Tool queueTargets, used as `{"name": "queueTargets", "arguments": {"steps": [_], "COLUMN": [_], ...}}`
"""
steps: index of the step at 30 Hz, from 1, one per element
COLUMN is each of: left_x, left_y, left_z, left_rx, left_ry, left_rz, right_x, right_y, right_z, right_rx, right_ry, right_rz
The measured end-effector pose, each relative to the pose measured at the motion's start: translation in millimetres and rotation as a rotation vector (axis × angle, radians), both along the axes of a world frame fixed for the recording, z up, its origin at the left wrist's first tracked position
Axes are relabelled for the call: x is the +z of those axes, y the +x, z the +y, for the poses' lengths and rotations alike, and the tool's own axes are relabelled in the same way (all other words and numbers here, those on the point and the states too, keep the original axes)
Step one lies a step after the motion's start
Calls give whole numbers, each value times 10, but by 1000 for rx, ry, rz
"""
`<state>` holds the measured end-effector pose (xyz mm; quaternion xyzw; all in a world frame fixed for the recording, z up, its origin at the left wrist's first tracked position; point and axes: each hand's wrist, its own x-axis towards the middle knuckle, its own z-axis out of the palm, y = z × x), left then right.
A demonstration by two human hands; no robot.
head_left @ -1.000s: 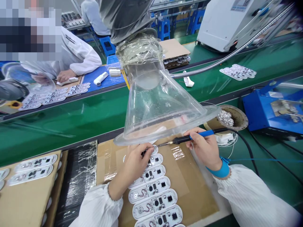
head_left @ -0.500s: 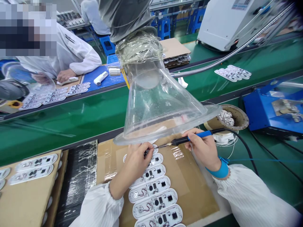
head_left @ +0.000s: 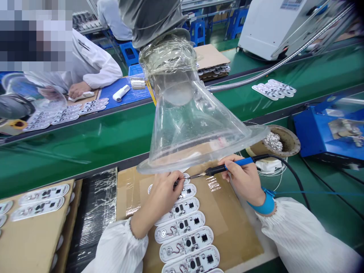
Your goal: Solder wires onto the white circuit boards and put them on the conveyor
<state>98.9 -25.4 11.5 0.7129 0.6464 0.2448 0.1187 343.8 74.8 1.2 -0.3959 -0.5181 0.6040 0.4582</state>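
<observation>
My right hand (head_left: 245,178) is closed round a blue-and-black soldering iron (head_left: 227,167), its tip pointing left at the topmost white circuit board (head_left: 186,177). My left hand (head_left: 163,195) rests on that same board with fingers pinched together on something too small to name. Below it a column of several white oval circuit boards (head_left: 184,237) lies on a cardboard sheet (head_left: 227,223). A clear plastic fume hood (head_left: 187,121) hangs just above both hands. A blue strap is round my right wrist.
A green conveyor belt (head_left: 85,140) runs behind, with a group of boards (head_left: 273,89) riding on it. A tip-cleaner bowl (head_left: 280,142) and a blue soldering station (head_left: 327,132) stand right. More boards (head_left: 36,201) lie on cardboard left. A person in white (head_left: 85,64) works across the belt.
The group of boards on the conveyor has drifted left. The iron's tip has edged a little closer to the top board. My left hand has stayed put.
</observation>
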Motion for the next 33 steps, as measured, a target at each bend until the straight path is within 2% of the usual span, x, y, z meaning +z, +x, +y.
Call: {"name": "queueTargets", "arguments": {"steps": [19,30,33], "left_x": [16,-5,-18], "left_y": [-6,-19,-20], "left_z": [-10,-3,-4], "left_rx": [-3,-26,-28], "left_ry": [-21,-16,-2], "left_rz": [-24,0,10], "right_x": [34,6,70], "right_y": [16,-3,47], "right_z": [12,9,19], "right_rx": [-56,-37,-67], "right_ry": [-17,-25,-5], "right_rz": [45,44,78]}}
